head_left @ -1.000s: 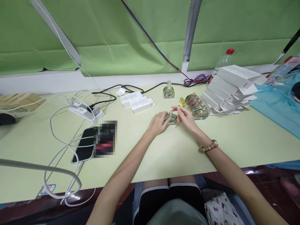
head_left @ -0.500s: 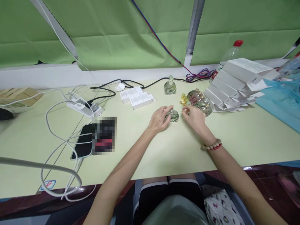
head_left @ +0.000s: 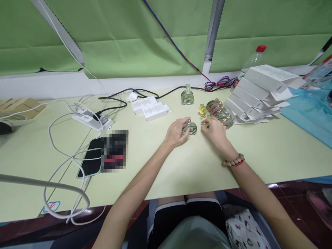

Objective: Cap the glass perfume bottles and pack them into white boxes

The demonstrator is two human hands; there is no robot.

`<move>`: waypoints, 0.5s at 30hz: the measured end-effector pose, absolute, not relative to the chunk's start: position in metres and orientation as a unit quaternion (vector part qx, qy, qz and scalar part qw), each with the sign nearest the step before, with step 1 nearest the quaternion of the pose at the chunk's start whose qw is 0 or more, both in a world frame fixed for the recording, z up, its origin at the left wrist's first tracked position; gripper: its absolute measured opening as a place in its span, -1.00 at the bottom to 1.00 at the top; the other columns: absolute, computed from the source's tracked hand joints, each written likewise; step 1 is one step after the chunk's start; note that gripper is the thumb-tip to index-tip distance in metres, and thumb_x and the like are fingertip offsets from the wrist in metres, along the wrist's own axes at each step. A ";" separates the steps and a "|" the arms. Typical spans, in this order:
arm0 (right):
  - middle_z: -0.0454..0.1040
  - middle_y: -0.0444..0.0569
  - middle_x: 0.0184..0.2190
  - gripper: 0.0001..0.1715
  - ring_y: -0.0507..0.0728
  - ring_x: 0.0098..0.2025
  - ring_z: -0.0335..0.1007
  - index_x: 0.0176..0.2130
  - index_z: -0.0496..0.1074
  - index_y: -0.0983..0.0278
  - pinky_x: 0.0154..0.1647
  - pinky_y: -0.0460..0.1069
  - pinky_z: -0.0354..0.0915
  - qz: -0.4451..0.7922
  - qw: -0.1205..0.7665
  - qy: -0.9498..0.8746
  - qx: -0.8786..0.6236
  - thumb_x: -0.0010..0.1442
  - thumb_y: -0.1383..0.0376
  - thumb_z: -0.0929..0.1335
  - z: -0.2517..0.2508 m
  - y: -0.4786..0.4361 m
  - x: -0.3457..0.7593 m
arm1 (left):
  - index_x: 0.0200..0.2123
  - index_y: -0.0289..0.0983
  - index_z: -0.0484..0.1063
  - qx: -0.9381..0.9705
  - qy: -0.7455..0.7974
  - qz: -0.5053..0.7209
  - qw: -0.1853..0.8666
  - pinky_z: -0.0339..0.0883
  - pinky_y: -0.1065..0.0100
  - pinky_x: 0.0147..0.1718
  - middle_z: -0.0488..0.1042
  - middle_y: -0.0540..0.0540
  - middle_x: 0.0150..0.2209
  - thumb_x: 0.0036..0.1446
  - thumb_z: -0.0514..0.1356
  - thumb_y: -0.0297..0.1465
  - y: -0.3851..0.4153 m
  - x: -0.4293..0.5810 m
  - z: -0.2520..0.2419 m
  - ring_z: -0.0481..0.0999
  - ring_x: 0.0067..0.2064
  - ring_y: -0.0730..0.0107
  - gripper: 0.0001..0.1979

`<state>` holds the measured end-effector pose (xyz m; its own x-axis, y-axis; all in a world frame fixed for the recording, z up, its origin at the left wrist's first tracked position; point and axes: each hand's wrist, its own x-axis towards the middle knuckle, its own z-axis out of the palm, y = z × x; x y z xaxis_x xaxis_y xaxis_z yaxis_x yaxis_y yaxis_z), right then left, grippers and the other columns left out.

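Left hand (head_left: 175, 132) is cupped round a small glass bottle (head_left: 191, 128) standing upright on the pale green table (head_left: 272, 152). Right hand (head_left: 217, 130), with a bead bracelet (head_left: 234, 161) at the wrist, lies just beside the bottle. Its fingertips are at a cluster of small yellow caps (head_left: 202, 110); whether they grip one cannot be told. A row of similar bottles (head_left: 221, 112) lies touching the caps, next to a slanted stack of white boxes (head_left: 259, 93). One further bottle (head_left: 187, 95) stands alone behind. Two white cartons (head_left: 150, 107), a power strip (head_left: 90, 121) and a phone (head_left: 90, 162) lie to the left among white cables.
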<state>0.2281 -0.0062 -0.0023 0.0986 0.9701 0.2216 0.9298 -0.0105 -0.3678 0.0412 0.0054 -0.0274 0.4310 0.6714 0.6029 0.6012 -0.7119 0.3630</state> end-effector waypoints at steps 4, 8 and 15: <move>0.43 0.04 -0.14 -0.67 0.18 -0.27 0.41 -0.18 0.49 0.22 -0.34 0.00 0.21 0.032 0.228 -0.660 -0.715 0.04 0.32 0.28 -0.002 -0.008 0.226 | -0.03 -0.28 0.19 0.821 0.414 0.389 0.058 0.25 0.32 -0.19 0.44 -0.15 -0.18 0.25 -0.10 -0.26 0.006 0.042 -0.030 0.41 -0.18 0.36 -0.69; 0.46 0.04 -0.19 -0.68 0.18 -0.25 0.41 -0.17 0.48 0.24 -0.30 -0.01 0.22 0.055 0.195 -0.656 -0.727 0.05 0.30 0.27 0.000 -0.009 0.224 | -0.08 -0.28 0.24 0.822 0.417 0.387 0.042 0.24 0.35 -0.27 0.46 -0.11 -0.28 0.27 -0.13 -0.24 0.007 0.044 -0.031 0.43 -0.27 0.39 -0.69; 0.50 0.00 -0.20 -0.71 0.16 -0.22 0.41 -0.20 0.48 0.23 -0.28 -0.02 0.22 0.070 0.174 -0.675 -0.714 0.07 0.29 0.27 -0.003 -0.009 0.222 | 0.00 -0.30 0.24 0.838 0.391 0.380 0.010 0.25 0.38 -0.25 0.48 -0.12 -0.26 0.28 -0.15 -0.26 0.007 0.044 -0.031 0.44 -0.26 0.39 -0.64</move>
<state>0.2219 -0.0089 -0.0030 0.0794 0.9877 0.1347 0.9388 -0.0287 -0.3433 0.0438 0.0075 -0.0315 0.4055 0.6633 0.6289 0.6475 -0.6941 0.3146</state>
